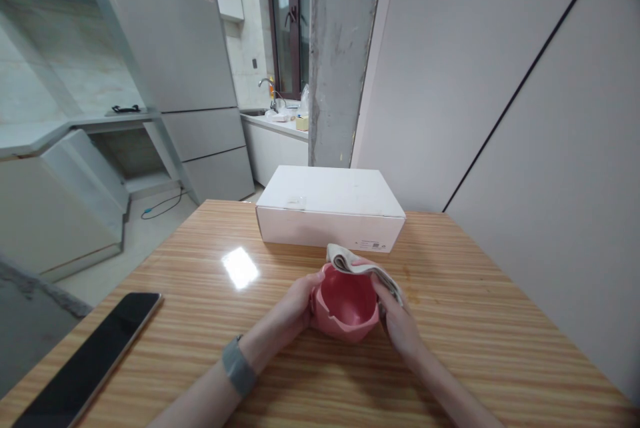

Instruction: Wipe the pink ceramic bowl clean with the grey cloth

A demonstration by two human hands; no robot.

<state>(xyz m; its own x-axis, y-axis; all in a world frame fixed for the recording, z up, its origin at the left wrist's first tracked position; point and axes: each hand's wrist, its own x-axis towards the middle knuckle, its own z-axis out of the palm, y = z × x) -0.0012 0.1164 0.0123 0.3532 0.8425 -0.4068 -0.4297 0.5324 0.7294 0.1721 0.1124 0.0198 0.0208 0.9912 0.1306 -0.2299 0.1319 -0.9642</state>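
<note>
A pink bowl (346, 305) with a wavy, petal-like rim is tilted so that its hollow faces me. My left hand (301, 300) is closed on the bowl's left side, its thumb at the rim. On the other side, my right hand (397, 315) grips a folded grey-beige cloth (363, 267), with the thumb near the bowl's right rim. The cloth lies along the far and right edge of the bowl. Fingers of both hands are partly hidden behind the bowl and cloth. Whether the bowl's base touches the table cannot be made out.
A white cardboard box (330, 211) stands on the wooden table (465, 321) just beyond the bowl. A black phone (93, 361) lies at the left edge. Behind are a fridge (185, 35), a sink counter (275, 141) and a grey pillar (343, 55); a white wall rises at right.
</note>
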